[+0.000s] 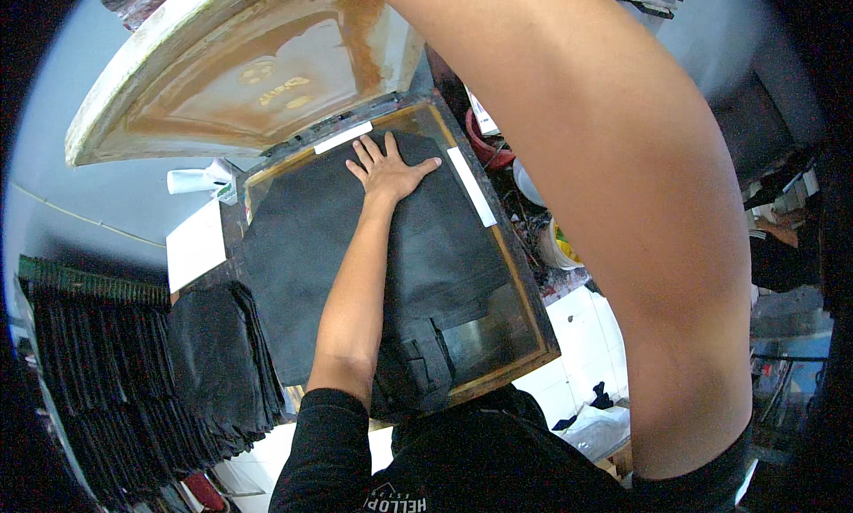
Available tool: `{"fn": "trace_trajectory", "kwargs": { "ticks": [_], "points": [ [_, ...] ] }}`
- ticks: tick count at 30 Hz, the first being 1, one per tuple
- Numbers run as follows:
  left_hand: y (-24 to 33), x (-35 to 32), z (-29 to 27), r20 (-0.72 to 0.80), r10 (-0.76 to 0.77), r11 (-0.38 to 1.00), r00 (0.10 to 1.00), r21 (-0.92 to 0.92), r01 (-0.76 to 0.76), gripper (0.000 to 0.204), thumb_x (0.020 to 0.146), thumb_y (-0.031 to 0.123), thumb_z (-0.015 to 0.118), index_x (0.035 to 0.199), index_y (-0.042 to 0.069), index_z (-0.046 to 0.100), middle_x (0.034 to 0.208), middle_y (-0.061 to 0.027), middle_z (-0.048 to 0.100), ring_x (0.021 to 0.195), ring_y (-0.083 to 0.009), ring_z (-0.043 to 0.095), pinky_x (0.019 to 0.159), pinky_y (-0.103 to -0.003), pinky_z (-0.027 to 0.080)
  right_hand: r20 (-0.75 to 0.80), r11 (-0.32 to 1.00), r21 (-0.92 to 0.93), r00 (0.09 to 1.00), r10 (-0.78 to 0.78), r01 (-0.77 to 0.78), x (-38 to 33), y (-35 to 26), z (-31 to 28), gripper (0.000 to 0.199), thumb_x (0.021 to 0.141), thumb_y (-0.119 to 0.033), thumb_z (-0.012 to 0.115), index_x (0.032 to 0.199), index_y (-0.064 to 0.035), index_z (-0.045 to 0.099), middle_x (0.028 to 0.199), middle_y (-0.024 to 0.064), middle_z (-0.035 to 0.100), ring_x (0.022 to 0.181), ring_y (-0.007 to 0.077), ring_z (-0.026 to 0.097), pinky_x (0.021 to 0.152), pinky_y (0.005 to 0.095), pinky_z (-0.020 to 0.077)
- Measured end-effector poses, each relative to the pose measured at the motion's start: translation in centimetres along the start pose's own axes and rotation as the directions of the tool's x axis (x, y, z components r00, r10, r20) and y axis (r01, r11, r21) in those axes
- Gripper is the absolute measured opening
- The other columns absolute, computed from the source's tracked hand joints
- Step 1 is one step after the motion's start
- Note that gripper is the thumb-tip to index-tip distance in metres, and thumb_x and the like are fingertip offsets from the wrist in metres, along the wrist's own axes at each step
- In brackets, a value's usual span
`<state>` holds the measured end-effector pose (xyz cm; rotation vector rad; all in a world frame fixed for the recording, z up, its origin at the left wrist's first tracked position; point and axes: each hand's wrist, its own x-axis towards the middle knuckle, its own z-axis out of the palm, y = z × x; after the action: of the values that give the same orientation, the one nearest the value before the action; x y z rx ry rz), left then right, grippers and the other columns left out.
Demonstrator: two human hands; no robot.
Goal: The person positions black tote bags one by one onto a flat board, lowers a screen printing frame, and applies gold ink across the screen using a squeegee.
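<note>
My left hand [391,168] presses flat with spread fingers on a black fabric piece [302,238], near its far edge. The fabric lies over a dark, wood-edged printing board [524,313]. A white strip [344,137] sits just beyond my fingertips, and another white strip [471,186] lies along the right side. A screen printing frame [120,95] stands tilted up behind the board, its mesh stained brown with pale shapes in the middle. My right arm reaches up across the right side and leaves the picture at the top, so my right hand is out of sight.
At left, many black fabric pieces [98,362] hang in dense rows, with a loose black stack [213,353] beside the board. A white sheet [195,246] and a white bottle [191,181] are at the board's left. Tubs, including a white bucket [557,246], stand at right.
</note>
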<state>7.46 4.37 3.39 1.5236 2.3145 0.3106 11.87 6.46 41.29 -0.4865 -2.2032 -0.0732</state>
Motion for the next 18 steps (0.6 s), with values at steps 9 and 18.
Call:
{"fn": "trace_trajectory", "kwargs": {
  "ticks": [9, 18],
  "points": [
    [0.1, 1.8, 0.7, -0.014, 0.003, 1.0, 1.0, -0.026, -0.004, 0.139, 0.063, 0.081, 0.073, 0.16, -0.001, 0.018, 0.167, -0.0286, 0.005, 0.156, -0.0435, -0.001, 0.122, -0.063, 0.004, -0.008, 1.0, -0.023, 1.0, 0.004, -0.004, 0.3, 0.0, 0.2, 0.029, 0.087, -0.021, 0.063, 0.102, 0.0003, 0.077, 0.11, 0.0248, 0.072, 0.107, 0.0378, 0.069, 0.093, 0.0433, 0.0542],
    [1.6, 1.3, -0.3, 0.014, -0.116, 0.993, 0.993, -0.024, 0.116, 0.145, 0.055, 0.084, 0.076, 0.162, 0.005, 0.018, 0.166, -0.033, 0.001, 0.154, -0.0502, -0.008, 0.116, -0.073, -0.003, 0.003, 0.999, 0.036, 1.0, 0.03, -0.03, -0.6, -0.3, -0.6, 0.03, 0.087, -0.02, 0.064, 0.103, 0.0014, 0.077, 0.111, 0.0249, 0.072, 0.107, 0.0377, 0.069, 0.094, 0.0432, 0.0538]
  ]
}}
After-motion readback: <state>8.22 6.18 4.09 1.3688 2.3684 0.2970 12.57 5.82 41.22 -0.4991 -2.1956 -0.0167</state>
